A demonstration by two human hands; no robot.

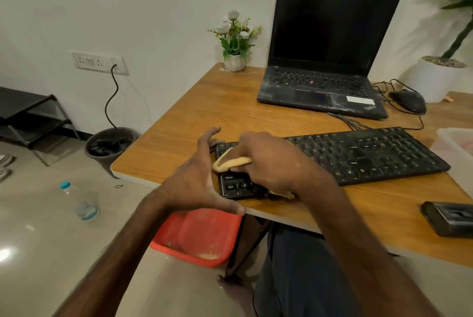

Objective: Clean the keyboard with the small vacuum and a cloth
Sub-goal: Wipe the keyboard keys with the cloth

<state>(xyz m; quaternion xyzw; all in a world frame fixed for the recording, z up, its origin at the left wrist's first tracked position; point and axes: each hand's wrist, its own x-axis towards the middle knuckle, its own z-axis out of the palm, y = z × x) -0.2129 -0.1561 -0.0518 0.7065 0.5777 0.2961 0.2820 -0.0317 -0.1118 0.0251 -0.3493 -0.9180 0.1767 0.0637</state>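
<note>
"Checking edges first: how close is the keyboard [358, 155] to the drop?"

"Its left near corner sits almost on the near edge of the table [204, 111]; the right end lies farther in. Bare wood runs left and behind that corner, up to a small flower pot [235, 42] at the far edge."

"And on the right?"

"Tighter. A clear container [455, 142] stands just beside the right end, and a black device [450, 219] (I cannot tell what it is) lies near the front edge. Behind are an open laptop [325, 60] and a mouse [408, 101] with loose cables between them and the keyboard."

"Which way does the keyboard run?"

"Long axis left to right, skewed a little against the table's near edge. The Shift and Ctrl legends read upright from the person's side, so its front faces them."

"The hands?"

"The left hand [197, 181] is spread wide at the left end, fingertips at the far corner, thumb down by the table's edge. The right hand [268, 163] has its fingers curled round a yellow cloth [231, 163], pressing it on the leftmost keys."

"Below the table?"

"A red tub [199, 237] under the near edge and a water bottle [82, 204] on the floor to the left."
</note>
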